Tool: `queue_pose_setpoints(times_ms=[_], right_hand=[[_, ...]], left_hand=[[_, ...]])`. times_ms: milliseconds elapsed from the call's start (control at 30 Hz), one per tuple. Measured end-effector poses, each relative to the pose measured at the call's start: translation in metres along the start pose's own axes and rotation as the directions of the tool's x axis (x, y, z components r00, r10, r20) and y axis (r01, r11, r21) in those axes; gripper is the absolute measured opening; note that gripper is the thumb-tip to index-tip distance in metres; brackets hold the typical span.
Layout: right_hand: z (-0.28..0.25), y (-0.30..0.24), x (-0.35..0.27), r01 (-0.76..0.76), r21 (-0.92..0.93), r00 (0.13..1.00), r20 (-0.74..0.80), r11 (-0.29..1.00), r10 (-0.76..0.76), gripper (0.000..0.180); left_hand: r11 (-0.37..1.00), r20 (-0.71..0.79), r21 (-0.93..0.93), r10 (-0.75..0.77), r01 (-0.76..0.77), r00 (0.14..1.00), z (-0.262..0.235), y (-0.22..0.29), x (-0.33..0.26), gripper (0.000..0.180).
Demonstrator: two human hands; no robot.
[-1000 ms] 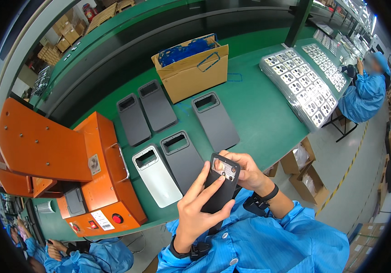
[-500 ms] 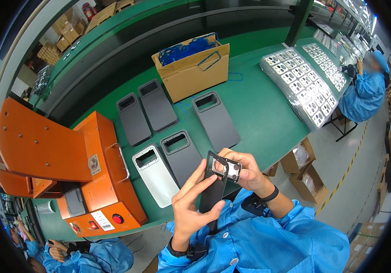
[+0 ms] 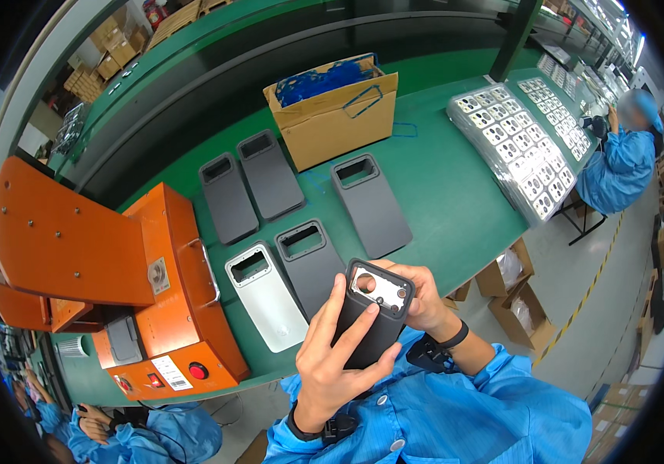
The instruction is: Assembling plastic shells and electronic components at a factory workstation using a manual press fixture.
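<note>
Dark housing (image 3: 374,340) — by the green table's (image 3: 455,220) near edge
Left hand (image 3: 330,367) clasps its left side, right hand (image 3: 418,298) pinches its upper right edge — white plate (image 3: 390,291) between.

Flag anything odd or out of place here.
A blue loop lies loose on the table beside the carton, apart from the blue pile inside. One silver case also looks odd among dark gray cases. No spill visible.

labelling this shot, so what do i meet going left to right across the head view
Orange machine, silver casing, left hand, held dark casing, right hand, tray of white plates, co-worker in blue.
</note>
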State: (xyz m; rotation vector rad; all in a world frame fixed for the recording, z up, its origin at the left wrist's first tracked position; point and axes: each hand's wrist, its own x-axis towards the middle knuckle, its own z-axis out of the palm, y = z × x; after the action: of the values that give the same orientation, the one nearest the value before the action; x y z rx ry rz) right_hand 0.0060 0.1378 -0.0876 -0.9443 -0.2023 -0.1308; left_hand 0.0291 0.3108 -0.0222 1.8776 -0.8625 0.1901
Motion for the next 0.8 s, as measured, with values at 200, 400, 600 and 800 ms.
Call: queue_pose_setpoints(times_ms=[200,400,600,800], right_hand=[[-0.0001,0.0057,-0.0015,-0.005,-0.001,1.0,-0.003,1.0,0.005,0.068],[0.0003,0.0066,-0.0021,-0.03,0.076,1.0,0.007,0.997,0.029,0.066],[0.0021,0.0061,-0.0013,-0.03,0.1,0.999,0.021,0.995,0.028,0.066],[0.0046,0.0052,-0.0011,-0.041,-0.031,0.996,-0.084,0.999,0.038,0.062]], left_hand=[[0.998,-0.005,0.053,0.021,-0.021,1.0,-0.001,0.0015,-0.0028,0.054],[0.998,-0.004,0.059,0.032,-0.032,0.999,0.0007,0.0027,-0.003,0.054],[0.998,0.01,0.064,0.011,-0.012,1.0,0.0016,0.0028,-0.0049,0.055],[0.997,0.022,0.079,0.002,-0.003,1.0,0.0019,0.0032,-0.0046,0.055]])
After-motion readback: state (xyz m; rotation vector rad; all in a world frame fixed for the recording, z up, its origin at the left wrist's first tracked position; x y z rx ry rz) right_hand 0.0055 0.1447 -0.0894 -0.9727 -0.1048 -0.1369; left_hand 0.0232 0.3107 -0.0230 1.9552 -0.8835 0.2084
